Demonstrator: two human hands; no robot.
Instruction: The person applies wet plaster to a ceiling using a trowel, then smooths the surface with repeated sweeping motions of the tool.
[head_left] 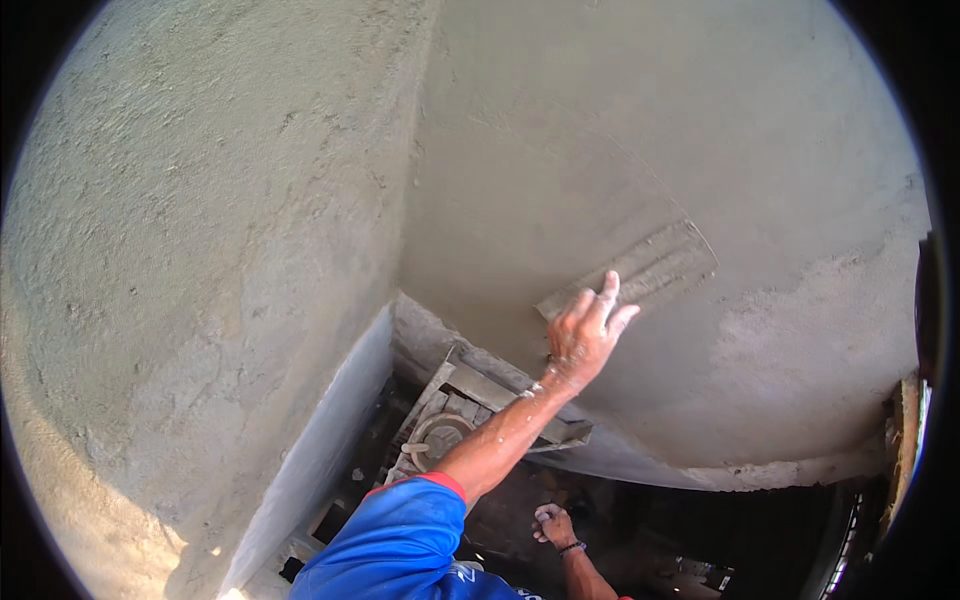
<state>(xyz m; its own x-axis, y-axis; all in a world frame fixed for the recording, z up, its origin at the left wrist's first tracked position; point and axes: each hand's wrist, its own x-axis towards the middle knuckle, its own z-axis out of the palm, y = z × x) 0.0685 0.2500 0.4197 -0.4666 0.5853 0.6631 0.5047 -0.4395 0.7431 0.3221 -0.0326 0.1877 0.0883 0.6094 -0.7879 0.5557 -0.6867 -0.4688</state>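
My left hand [585, 335] is closed on the grip of a plastering trowel [650, 265]; the grip itself is hidden by the hand. The trowel's long flat blade is smeared with grey mortar and lies against the wet plaster wall [560, 130], slanting up to the right. Index finger and thumb rest along the blade's back. Lower down, away from the wall, my right hand [556, 526] hangs with its fingers curled in, a dark band at the wrist. Nothing shows in it.
A second plastered wall [220, 250] meets this one in a corner on the left. Below the corner stands a mortar-stained wooden frame [480, 385] with a round container [440, 437] by it. The plaster ends in a rough lower edge [780, 475] above a dark area.
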